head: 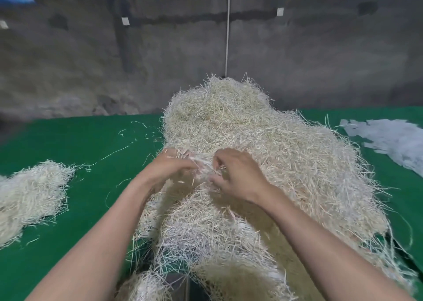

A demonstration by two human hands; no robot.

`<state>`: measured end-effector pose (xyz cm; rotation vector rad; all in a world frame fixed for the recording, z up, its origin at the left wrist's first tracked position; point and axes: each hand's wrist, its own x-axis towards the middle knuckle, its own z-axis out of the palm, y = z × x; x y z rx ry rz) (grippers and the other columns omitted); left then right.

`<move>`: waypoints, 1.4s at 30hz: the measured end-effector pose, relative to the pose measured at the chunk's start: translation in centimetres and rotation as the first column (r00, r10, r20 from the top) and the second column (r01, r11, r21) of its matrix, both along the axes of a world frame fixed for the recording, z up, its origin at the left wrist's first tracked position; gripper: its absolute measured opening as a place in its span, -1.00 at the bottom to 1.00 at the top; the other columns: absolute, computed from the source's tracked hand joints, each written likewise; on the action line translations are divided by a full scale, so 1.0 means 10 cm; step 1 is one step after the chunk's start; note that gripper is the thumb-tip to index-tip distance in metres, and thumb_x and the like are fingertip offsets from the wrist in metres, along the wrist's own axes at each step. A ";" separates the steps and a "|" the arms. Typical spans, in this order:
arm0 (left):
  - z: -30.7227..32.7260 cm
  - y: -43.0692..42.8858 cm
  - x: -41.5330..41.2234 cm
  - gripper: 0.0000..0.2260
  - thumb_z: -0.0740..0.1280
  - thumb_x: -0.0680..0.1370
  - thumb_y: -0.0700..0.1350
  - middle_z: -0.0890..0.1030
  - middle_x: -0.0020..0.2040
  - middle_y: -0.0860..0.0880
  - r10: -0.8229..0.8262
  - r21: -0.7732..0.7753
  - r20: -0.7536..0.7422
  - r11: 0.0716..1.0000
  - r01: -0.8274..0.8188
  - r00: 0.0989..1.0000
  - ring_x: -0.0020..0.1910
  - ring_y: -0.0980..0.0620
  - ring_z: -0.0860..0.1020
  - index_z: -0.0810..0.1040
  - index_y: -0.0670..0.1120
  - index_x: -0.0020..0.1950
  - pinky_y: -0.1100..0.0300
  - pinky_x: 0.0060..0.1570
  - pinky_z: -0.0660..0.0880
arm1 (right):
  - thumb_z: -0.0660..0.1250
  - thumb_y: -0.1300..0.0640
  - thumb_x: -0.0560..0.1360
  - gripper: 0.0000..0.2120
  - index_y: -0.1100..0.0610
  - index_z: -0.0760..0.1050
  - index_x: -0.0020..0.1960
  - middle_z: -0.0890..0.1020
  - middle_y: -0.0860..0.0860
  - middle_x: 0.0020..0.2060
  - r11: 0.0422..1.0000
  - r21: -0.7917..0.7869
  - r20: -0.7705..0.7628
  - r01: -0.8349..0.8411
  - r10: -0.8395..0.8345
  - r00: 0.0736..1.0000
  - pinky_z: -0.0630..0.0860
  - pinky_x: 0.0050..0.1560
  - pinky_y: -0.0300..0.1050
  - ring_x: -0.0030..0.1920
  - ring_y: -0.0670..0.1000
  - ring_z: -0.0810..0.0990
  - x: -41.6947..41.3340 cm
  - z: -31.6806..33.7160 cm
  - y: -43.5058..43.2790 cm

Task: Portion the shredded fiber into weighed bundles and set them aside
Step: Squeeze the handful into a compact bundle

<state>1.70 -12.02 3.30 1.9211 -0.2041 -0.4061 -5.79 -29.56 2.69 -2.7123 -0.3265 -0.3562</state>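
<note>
**Both hands in the heap, the set-aside bundle off to the left**

We have both hands sunk into the near-middle part of the fiber heap. The heap fills the centre of the green worktop, and its long axis runs from the near edge toward the far edge, widening to the right.

Our left hand has its fingers curled down into the strands. Our right hand has fingers and thumb bent in, pinching strands. Between the two hands they hold one tuft, whose strands run roughly crosswise from one hand to the other. The tuft is not yet free; it merges with the heap on every side.

The move ahead, as we judge it, turns on direction. The small bundle already lying apart sits at the left edge of the worktop, well clear of the heap. Our left hand is the nearer one to it, so a freed portion would travel left and slightly toward us.

Pale paper scraps lie toward the far right corner. Something dark shows under the heap's near end; we cannot tell what it is, so where the weighing is done is unclear.
</note>
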 end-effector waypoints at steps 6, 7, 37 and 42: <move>0.25 -0.03 0.13 -0.93 0.38 0.40 -0.23 0.52 0.16 -0.01 0.245 -0.496 -0.161 0.817 -0.293 0.956 0.21 0.02 0.45 0.56 -0.10 -0.16 -0.09 0.22 0.39 | 0.20 0.28 0.50 -0.77 -0.01 0.33 -0.24 0.43 -0.07 -0.42 0.989 -0.128 0.012 0.069 -0.068 0.998 0.48 0.16 -0.09 -0.32 -0.09 0.51 -0.04 -0.41 -0.04; 0.24 -0.02 0.14 -0.89 0.38 0.40 -0.24 0.48 0.24 0.00 0.265 -0.494 -0.194 0.805 -0.327 0.945 0.34 -0.04 0.37 0.56 -0.09 -0.10 -0.16 0.34 0.29 | 0.20 0.28 0.48 -0.75 -0.02 0.29 -0.25 0.40 -0.08 -0.42 0.983 -0.158 0.027 0.097 -0.094 0.995 0.46 0.19 -0.08 -0.30 -0.07 0.50 -0.07 -0.44 -0.13; 0.34 -0.12 -0.18 -0.88 0.39 0.39 -0.28 0.60 0.04 0.06 0.172 -0.283 -0.090 0.940 -0.191 0.981 -0.05 0.18 0.48 0.66 -0.09 -0.18 0.18 -0.03 0.41 | 0.39 -0.35 0.16 0.03 -0.27 -0.12 0.46 0.12 -0.16 0.45 0.976 0.220 0.040 0.009 -0.018 0.999 0.04 0.43 -0.02 0.44 -0.10 0.10 -0.06 0.21 -0.08; 0.56 -0.09 -0.26 -0.90 0.25 0.33 -0.40 0.56 -0.26 -0.04 -0.042 -0.591 -0.139 0.805 -0.049 0.989 -0.34 0.06 0.53 0.50 -0.30 -0.19 0.16 -0.31 0.57 | 0.52 0.21 0.31 -0.06 -0.05 0.06 0.51 0.44 0.03 0.31 0.661 0.750 -0.258 -0.024 0.325 0.910 0.48 0.16 -0.12 0.12 -0.13 0.53 0.28 0.09 0.34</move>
